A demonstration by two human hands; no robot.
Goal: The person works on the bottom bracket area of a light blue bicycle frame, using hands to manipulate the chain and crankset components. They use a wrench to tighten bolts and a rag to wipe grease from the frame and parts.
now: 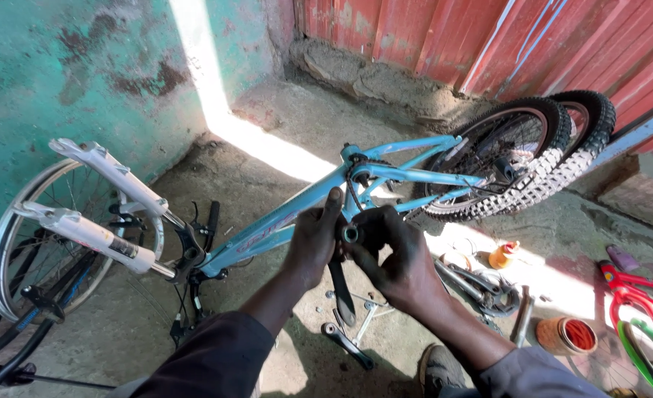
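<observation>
Left hand: I have my left hand (313, 247) wrapped around the light blue bicycle frame (282, 225), thumb up over the tube, fingers closed on it.
Right hand: my right hand (394, 254) meets it from the other side, fingers curled tight around the bottom bracket shell (351, 234); its round open end shows between my two thumbs.
Below the grip: a black crank arm (340, 289) hangs down from under my hands, and a second loose crank arm (348, 345) lies on the concrete floor (267, 147) nearer to me.
Right of the grip: a chainring set (488, 289) lies on the ground, with an orange tub (567, 335) and a small orange bottle (502, 255) near it; a red and green frame (640, 317) sits further out at the edge.
Left of the grip: the white suspension fork (101, 210) points away, beside a bare wheel rim (24, 243).
Beyond the grip: the rear knobby tyre (544, 173) stays mounted in the frame, a second tyre just behind it.
Far: a teal wall (61, 74) and red corrugated sheeting (488, 37).
</observation>
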